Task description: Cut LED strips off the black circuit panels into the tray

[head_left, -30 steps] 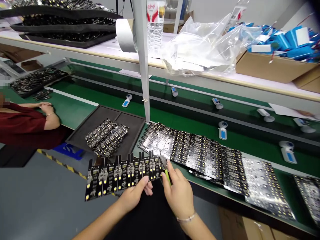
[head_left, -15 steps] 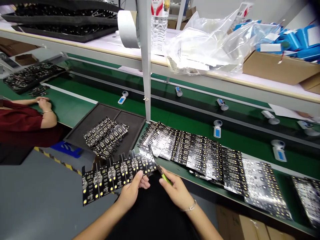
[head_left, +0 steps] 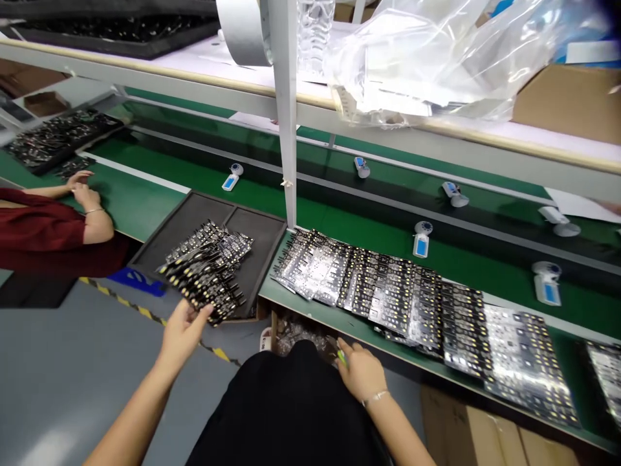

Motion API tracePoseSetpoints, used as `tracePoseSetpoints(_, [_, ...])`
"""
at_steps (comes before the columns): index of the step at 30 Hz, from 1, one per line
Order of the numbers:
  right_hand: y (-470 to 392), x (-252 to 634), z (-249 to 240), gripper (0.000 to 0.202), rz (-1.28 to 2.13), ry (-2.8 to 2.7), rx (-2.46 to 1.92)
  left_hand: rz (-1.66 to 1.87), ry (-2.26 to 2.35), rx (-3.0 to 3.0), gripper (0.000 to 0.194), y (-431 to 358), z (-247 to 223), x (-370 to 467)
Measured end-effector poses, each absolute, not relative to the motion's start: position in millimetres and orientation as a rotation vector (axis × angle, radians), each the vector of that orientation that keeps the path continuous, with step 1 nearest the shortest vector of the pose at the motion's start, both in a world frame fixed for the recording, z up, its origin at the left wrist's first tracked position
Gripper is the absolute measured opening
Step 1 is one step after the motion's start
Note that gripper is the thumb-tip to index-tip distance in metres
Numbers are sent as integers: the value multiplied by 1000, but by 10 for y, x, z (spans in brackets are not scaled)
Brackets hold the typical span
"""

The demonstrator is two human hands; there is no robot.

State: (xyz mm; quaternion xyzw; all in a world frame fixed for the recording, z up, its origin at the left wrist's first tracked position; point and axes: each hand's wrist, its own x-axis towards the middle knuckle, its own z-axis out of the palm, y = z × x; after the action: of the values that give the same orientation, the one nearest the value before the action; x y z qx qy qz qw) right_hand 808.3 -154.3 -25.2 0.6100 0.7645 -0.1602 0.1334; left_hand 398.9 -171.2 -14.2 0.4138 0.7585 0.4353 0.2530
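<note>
At the near edge of the black tray, my left hand grips a black circuit board panel with yellow-white LEDs, somewhat smeared by motion. It overlaps a pile of similar boards in the tray, and I cannot tell whether it rests on them. Closed around green-handled pliers, my right hand is low in front of the bench edge; most of the tool is hidden by the fingers. To its upper right, overlapping circuit board panels lie in a long row on the bench.
A green conveyor behind the boards carries small white devices with blue screens. A white post rises beside the tray to a shelf with plastic bags. At left, a co-worker's hands rest on the bench.
My left hand has carried the board panel left and away, over the tray's pile. My right hand with the pliers has parted from the panel and shifted slightly right and down.
</note>
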Motion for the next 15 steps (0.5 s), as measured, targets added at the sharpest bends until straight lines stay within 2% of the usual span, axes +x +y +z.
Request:
tracePoseSetpoints(2, [-1605, 8179, -271, 47, -513, 2184, 1789, 1191, 2193, 1180, 46, -1573, -246, 3745])
tracePoseSetpoints(5, [-1677, 8239, -307, 48, -571, 2124, 1816, 984, 2393, 1333, 44, -1197, -316, 3377])
tracePoseSetpoints(9, [-1752, 8216, -354, 47, -638, 2121, 1805, 793, 2395, 1446, 42, -521, -231, 3028])
tracePoseSetpoints(12, [-1823, 8204, -373, 48, -674, 2097, 1817, 699, 2363, 1570, 48, -78, -194, 3202])
tracePoseSetpoints(15, [-1896, 8225, -393, 47, -711, 2021, 1851, 617, 2212, 1739, 50, 204, -317, 3909])
